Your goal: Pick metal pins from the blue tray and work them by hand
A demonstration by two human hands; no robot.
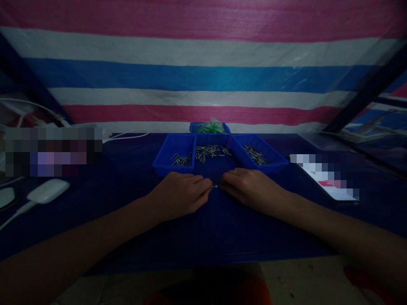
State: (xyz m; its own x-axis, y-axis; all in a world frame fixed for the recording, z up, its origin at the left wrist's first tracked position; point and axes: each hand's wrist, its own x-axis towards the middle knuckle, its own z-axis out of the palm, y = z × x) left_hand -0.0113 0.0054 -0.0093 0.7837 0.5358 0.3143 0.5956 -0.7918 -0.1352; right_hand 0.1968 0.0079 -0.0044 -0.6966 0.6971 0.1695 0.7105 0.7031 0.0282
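Over the middle of the blue table, my left hand point(187, 190) and my right hand point(244, 184) face each other with a small gap between them. Both are closed in a pinch, and a thin metal pin point(216, 186) spans the gap, its ends hidden in the fingers. Just beyond lies a loose pile of similar metal pins point(208, 152). A blue bin point(162, 154) with several pins stands left of the pile. To its right, another blue bin point(276, 159) holds more pins. Whether the pins have heads or threads is too dark to tell.
At the back stands a blue bin point(193, 128) with green plastic-wrapped stuff point(210, 127). A lit phone or tablet point(341, 195), partly blurred out, lies at right. A white charger point(49, 190) with cables lies at left. A striped sheet point(203, 76) hangs behind the table point(203, 241).
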